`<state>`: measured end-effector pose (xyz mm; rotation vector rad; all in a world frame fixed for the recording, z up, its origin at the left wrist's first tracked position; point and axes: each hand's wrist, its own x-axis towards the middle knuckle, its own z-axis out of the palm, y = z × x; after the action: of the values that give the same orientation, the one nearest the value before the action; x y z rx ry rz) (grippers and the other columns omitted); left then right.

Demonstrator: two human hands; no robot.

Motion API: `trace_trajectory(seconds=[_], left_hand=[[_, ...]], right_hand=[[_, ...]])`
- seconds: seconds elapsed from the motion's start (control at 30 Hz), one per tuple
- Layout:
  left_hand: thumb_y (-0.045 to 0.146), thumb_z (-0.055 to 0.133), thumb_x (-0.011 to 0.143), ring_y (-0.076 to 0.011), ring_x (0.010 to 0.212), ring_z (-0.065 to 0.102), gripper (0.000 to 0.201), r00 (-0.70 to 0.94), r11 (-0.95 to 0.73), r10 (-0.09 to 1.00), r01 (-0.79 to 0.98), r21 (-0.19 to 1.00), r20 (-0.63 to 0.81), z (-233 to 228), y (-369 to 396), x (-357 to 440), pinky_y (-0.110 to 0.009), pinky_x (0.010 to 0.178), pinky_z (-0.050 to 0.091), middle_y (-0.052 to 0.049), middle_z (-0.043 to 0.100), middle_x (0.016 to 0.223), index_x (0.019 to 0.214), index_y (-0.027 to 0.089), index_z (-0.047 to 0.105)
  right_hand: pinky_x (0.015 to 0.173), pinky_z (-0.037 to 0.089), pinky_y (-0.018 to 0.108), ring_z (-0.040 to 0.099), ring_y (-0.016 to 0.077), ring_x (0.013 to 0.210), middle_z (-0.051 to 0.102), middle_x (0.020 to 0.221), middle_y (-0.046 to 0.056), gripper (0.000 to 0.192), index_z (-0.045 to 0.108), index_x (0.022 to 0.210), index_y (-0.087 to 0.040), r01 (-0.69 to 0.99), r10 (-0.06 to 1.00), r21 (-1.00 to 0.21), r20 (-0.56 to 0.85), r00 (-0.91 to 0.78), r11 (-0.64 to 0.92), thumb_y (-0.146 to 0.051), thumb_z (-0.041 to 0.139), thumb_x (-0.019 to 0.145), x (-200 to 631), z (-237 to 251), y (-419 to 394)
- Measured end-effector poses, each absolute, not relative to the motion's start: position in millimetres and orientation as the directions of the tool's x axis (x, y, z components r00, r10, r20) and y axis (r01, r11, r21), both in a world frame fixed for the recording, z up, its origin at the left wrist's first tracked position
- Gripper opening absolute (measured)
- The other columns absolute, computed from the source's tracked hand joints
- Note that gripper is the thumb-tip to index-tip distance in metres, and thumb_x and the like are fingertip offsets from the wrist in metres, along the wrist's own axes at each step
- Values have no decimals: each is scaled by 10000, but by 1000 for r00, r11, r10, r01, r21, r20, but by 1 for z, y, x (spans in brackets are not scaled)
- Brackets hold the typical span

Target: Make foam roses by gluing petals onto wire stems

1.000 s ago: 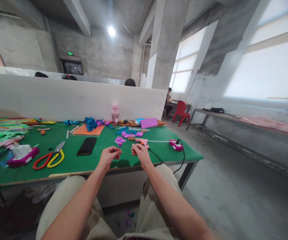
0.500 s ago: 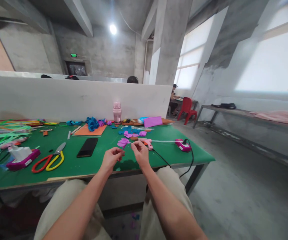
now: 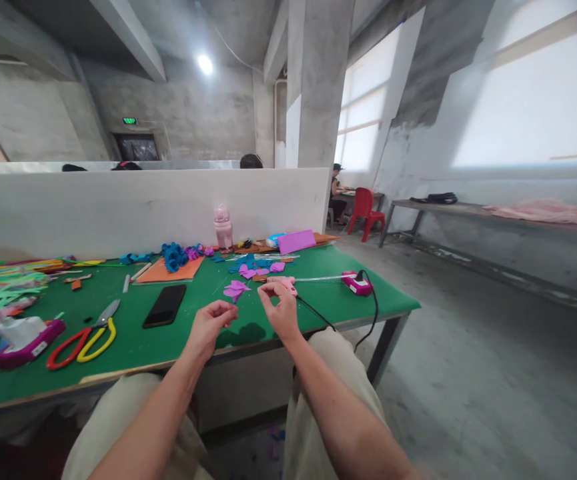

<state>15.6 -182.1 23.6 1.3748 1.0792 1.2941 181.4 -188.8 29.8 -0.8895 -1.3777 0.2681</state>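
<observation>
My left hand (image 3: pixel 214 325) is closed in a pinch on the short base of a purple crepe-paper flower (image 3: pixel 237 289), whose petals stand above the fingertips. To its right, my right hand (image 3: pixel 281 310) curves thumb and forefinger together at the tips; anything between them is too small to make out. Just behind the right hand lies a pink glue gun (image 3: pixel 289 285), partly covered by it, with a clear glue stick (image 3: pixel 321 277) running out to the right. Loose purple petals (image 3: pixel 254 272) and blue paper pieces (image 3: pixel 253 261) lie beyond the hands.
On the green table (image 3: pixel 133 340) are scissors (image 3: pixel 88 340), a phone (image 3: pixel 165 307), blue paper flowers (image 3: pixel 174 256) on orange paper (image 3: pixel 153 273), and a pink bottle (image 3: pixel 223 228). Power strips (image 3: pixel 357 285) with cables sit left and right. A white partition (image 3: pixel 93 207) stands behind.
My hands have drawn apart, the left carrying the purple flower a little leftward. The whole view has shifted as my head turned slightly right.
</observation>
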Motion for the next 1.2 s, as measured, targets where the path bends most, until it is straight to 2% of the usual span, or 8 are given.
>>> trace_trajectory(seconds=[0.2, 0.4, 0.73, 1.2], left_hand=[[349, 735, 541, -80, 457, 470, 261, 118, -122, 986, 19, 992, 119, 24, -188, 15, -196, 456, 342, -9, 616, 556, 649, 142, 618], [330, 726, 548, -63, 426, 434, 233, 176, -94, 981, 50, 994, 84, 27, -194, 21, -190, 434, 322, 0, 593, 518, 621, 134, 623], [336, 717, 557, -70, 433, 439, 240, 167, -113, 981, 81, 990, 98, 22, -192, 21, -194, 443, 334, -7, 594, 533, 634, 131, 619], [343, 725, 538, -87, 454, 487, 244, 143, -129, 983, 128, 983, 110, 21, -191, 22, -190, 444, 355, -12, 602, 526, 618, 138, 618]], right_hand=[[738, 439, 303, 547, 160, 729, 622, 765, 35, 130, 610, 759, -198, 350, 627, -656, 750, 208, 669, -273, 514, 802, 186, 32, -190], [852, 396, 333, 549, 172, 836, 635, 801, 29, 95, 629, 769, -213, 408, 574, -576, 806, 142, 709, -244, 544, 798, 185, 33, -191], [878, 363, 356, 542, 183, 873, 626, 851, 32, 100, 612, 844, -220, 512, 565, -500, 824, 34, 698, -202, 545, 773, 187, 33, -193], [877, 337, 347, 524, 183, 875, 610, 833, 30, 94, 597, 832, -216, 625, 546, -407, 837, -36, 666, -188, 522, 783, 185, 31, -195]])
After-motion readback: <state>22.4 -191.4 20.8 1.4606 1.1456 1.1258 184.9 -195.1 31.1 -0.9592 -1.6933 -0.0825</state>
